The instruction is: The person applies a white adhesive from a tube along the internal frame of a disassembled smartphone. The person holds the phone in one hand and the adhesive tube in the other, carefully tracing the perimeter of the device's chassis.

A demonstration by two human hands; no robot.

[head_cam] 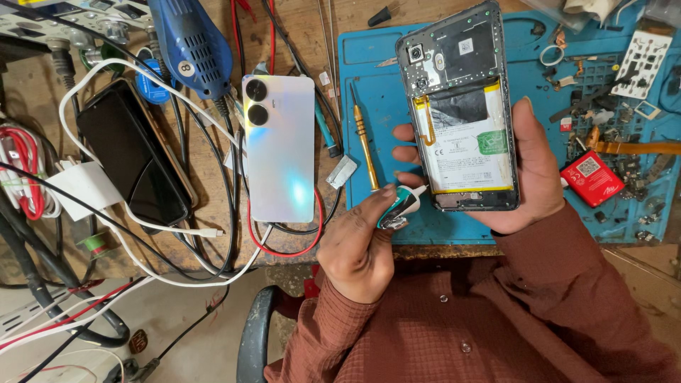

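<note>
Lying at the far left of the wooden counter (213,234) is a black phone (131,152), screen up, crossed by a white cable (106,234) amid a tangle of red and black wires. Just right of it rests a pearly white back cover (280,149) with two round camera holes, below a blue rotary tool (188,46). A yellow-handled screwdriver (365,145) lies on the edge of the blue work mat (369,64). The person's left hand (358,245) is closed around a small crumpled glue tube (401,206), its white nozzle touching the lower left corner of the opened phone (464,106). That phone, battery and circuit board exposed, stands upright over the mat, gripped by the right hand (528,170), fingers wrapped behind it. Further right, a small red box (591,177) lies among scattered small parts.
</note>
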